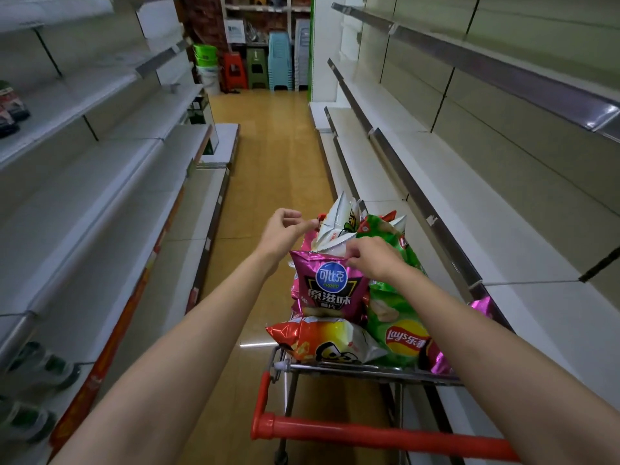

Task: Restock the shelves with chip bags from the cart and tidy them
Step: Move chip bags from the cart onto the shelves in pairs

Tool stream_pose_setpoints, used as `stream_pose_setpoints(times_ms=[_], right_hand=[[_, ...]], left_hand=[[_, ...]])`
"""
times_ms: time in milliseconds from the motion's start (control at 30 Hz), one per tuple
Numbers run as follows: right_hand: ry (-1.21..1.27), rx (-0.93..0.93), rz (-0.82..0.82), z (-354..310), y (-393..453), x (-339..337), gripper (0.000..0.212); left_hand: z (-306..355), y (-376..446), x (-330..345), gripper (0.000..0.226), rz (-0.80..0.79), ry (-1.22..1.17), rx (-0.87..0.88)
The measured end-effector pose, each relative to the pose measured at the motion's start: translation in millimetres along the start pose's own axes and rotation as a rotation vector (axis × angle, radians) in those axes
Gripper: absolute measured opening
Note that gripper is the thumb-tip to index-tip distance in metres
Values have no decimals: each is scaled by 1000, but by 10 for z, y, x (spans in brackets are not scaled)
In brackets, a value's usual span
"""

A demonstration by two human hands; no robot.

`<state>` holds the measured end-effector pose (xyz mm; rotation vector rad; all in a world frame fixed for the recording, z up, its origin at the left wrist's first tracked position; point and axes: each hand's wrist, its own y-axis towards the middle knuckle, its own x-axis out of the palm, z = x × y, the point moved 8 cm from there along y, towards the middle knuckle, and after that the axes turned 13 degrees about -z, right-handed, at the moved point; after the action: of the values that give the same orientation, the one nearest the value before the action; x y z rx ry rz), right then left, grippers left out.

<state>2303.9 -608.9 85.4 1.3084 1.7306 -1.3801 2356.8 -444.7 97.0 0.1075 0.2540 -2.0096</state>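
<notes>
On the left, the left shelves (110, 182) run down the aisle mostly bare, with a few dark packets at the far left edge and some blurred goods low and near. The wooden floor lies between them and the cart.

The left hand (285, 234) reaches over the far left part of the cart (335, 427), its fingers curled, thumb and forefinger brought close at the corner of the white bag (339, 226); whether they already pinch it cannot be told. Just near of it stands the pink bag (330, 286), upright and facing the person. The right hand (372, 260) pinches the top edge of this pink bag, fingers bent narrow over its seal. Below, an orange-red bag (322, 342) lies across the near end of the cart, and the green bag (399, 327) sits to its right, partly under the right forearm. More pink foil shows at the cart's right rim.

On the right, the right shelves (469, 196) stand bare, close beside the cart.

The step in hand appears to be picking the first bags out of the cart; no chip bag is seen on the nearby shelves, so the restocking seems barely begun. The next move likely calls for a firm grip on the bags' top seals, lifting them free of the pile without dragging neighbours out, then turning to 1 of the shelves and standing them upright, faces forward.
</notes>
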Motion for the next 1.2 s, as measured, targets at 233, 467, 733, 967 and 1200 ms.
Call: stream_pose_setpoints(times_ms=[233, 467, 733, 967, 1200], right_hand=[[87, -114, 65, -76, -75, -593, 15], [294, -231, 195, -199, -256, -1113, 11], [422, -249, 275, -203, -276, -1196, 10], [510, -193, 275, -53, -167, -1131, 51], [457, -110, 154, 98, 36, -788, 41]], left_hand=[[-25, 30, 29, 101, -198, -64, -93], [155, -8, 293, 79, -374, -65, -10], [207, -19, 162, 73, -308, -66, 3], [11, 15, -157, 80, -81, -266, -41], [-67, 49, -341, 81, -5, -394, -14]])
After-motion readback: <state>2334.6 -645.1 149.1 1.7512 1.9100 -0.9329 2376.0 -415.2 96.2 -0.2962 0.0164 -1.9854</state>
